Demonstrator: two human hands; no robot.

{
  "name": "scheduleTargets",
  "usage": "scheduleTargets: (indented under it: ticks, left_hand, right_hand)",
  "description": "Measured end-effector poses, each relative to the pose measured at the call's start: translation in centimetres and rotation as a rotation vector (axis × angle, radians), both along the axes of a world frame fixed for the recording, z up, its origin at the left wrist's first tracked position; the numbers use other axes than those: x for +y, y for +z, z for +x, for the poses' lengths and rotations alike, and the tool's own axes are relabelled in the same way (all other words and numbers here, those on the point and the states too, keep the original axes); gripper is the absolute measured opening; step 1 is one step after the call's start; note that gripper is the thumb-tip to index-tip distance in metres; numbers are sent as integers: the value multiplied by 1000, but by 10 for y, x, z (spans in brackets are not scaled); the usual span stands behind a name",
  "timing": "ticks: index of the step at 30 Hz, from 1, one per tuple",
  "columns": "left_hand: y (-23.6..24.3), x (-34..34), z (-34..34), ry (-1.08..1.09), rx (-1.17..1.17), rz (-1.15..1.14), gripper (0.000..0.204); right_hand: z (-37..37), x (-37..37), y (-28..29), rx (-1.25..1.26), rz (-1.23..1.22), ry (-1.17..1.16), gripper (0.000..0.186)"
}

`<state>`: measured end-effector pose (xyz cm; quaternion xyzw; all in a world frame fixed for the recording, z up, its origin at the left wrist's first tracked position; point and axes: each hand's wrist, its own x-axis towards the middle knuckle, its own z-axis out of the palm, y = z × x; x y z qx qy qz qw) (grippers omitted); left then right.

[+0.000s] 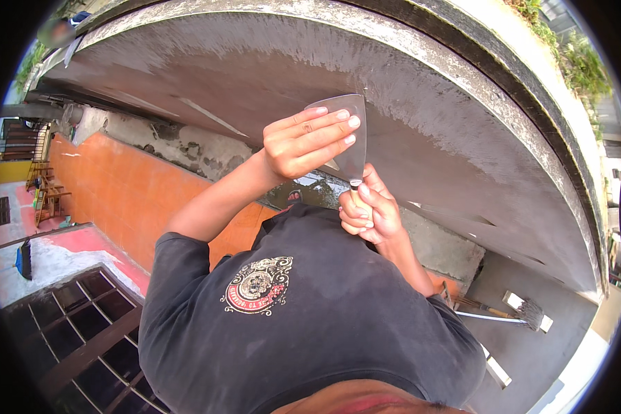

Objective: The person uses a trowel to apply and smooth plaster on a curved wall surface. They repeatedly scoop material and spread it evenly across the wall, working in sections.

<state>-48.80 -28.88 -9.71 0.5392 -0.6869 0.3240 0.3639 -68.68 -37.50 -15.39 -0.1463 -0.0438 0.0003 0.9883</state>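
Note:
A putty knife [355, 153] with a broad triangular metal blade and a light-coloured handle is held upright in front of my chest. My right hand [371, 212] is closed around its handle, just below the metal collar. The fingers of my left hand [309, 140] are stretched out together and lie flat across the blade; they cover part of it. Behind the blade is a grey plastered wall [435, 159], with a rougher, lighter band along its upper edge. Whether the blade touches the wall, I cannot tell.
A long-handled brush [530, 314] stands at the lower right. To the left are an orange surface [127, 190], wooden chairs [48, 193] and a dark window grid [83, 331]. A blurred person [61, 31] is at the far upper left.

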Motion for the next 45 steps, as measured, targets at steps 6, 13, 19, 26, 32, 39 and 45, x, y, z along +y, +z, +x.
scheduleTargets:
  ticks: [6,13,19,26,32,39,45]
  left_hand:
    - [-6,-1,-4,-9,34,8,18]
    - [-14,-5,-9,36,153,-55,23]
    - [-17,-6,-10,52,110,-94,25]
    - [-21,-7,-12,43,119,-80,24]
    - [-18,-8,-8,41,138,-144,26]
    - [0,-16,-1,151,171,-227,23]
    - [-6,-9,-6,28,60,-123,10]
  right_hand:
    - [-5,0,-8,-70,-68,-48,24]
    - [-9,4,0,55,-55,-81,18]
    - [-6,0,4,159,-160,-123,15]
    - [-3,-5,13,41,-103,-90,17]
    - [2,-5,12,163,-196,-113,16]
    - [10,-12,16,88,-246,-121,21]
    - [0,4,11,89,-53,-67,17]
